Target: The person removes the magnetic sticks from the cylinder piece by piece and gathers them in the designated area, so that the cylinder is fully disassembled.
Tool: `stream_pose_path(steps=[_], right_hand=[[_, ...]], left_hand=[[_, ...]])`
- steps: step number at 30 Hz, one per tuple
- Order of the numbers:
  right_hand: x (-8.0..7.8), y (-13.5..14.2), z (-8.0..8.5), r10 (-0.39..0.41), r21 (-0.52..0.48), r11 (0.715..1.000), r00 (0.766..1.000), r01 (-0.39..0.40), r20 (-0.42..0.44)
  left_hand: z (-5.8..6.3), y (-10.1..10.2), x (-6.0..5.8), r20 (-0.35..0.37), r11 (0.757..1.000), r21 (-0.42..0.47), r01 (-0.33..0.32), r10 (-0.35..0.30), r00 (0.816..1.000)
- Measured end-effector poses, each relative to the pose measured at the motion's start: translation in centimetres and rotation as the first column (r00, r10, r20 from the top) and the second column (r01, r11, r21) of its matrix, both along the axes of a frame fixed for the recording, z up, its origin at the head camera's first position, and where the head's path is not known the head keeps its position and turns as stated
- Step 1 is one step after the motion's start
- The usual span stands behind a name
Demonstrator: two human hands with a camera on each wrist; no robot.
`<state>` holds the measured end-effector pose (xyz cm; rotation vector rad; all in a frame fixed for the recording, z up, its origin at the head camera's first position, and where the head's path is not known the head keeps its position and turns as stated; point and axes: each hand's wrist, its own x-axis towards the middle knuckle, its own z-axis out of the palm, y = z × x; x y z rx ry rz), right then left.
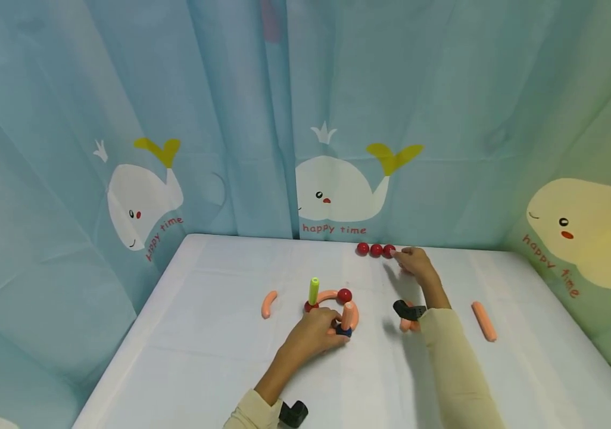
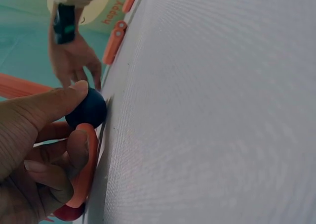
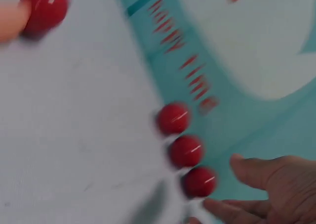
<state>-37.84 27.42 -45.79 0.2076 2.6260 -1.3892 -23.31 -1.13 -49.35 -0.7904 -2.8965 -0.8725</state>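
A ring of orange curved rods (image 1: 355, 316) and balls lies mid-table, apparently a construction toy. My left hand (image 1: 313, 331) pinches its dark blue ball (image 2: 88, 109) between thumb and fingers; a straight orange rod (image 1: 348, 314) stands up from that ball. Other joints are a red ball (image 1: 345, 295) and another partly hidden red ball (image 1: 308, 307) with a yellow-green rod (image 1: 313, 291) upright on it. At the back edge, my right hand (image 1: 415, 263) reaches with parted thumb and fingers towards the nearest of three loose red balls (image 3: 199, 181); contact cannot be made out.
A short curved orange rod (image 1: 269, 304) lies left of the ring. Short orange rods (image 1: 405, 325) lie partly under the right wrist, and a longer orange rod (image 1: 484, 322) lies farther right. A blue whale-print curtain (image 1: 241, 196) hangs behind the white table (image 1: 187, 357).
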Motion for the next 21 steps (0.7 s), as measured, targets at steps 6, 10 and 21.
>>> stream_pose_path(steps=[6, 10, 21], right_hand=[[3.1, -1.3, 3.2, 0.147, -0.093, 0.985, 0.989, -0.147, -0.015], [5.9, -2.9, 4.5, 0.265, -0.060, 0.959, 0.954, -0.275, -0.143], [13.0, -6.2, 4.3, 0.630, 0.163, 0.772, 0.706, -0.615, -0.324]], left_hand=[[-0.2, -0.3, -0.1, -0.035, 1.000, -0.021, -0.004, 0.003, 0.999], [-0.4, -0.4, -0.1, -0.051, 1.000, -0.019, 0.003, -0.004, 0.999], [-0.2, 0.0, 0.1, -0.012, 0.998, 0.052, 0.020, -0.020, 1.000]])
